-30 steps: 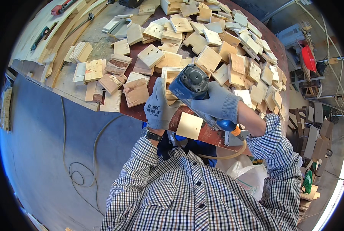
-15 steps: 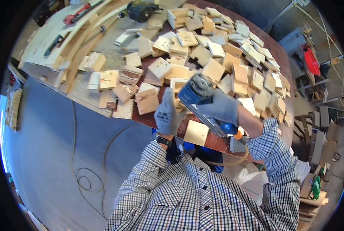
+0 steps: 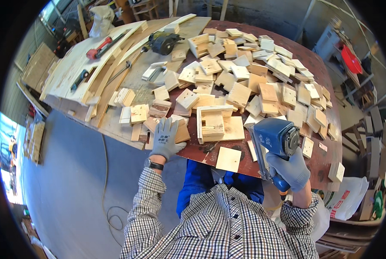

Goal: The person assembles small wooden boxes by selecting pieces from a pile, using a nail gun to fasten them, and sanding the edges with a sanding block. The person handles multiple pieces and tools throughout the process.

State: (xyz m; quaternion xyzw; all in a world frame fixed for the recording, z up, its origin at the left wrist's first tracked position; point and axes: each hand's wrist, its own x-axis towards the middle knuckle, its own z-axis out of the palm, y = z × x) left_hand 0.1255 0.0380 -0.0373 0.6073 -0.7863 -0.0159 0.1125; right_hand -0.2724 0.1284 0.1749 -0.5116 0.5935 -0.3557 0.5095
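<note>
R hand (image 3: 293,171) mine, wrapped round nail gun (image 3: 273,136). My L hand (image 3: 167,140) spread at wood block (image 3: 182,132), contact unclear. Wood box (image 3: 213,128) betw. hands.

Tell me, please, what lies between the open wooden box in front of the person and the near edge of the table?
In the head view, a pale square board lies there on the red tabletop, apart from the box.

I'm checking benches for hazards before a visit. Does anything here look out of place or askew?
Wood blocks lie in a jumbled heap, many tilted over one another rather than stacked. A lone block sits apart near the red table's right edge, where it might easily be knocked off.
</note>
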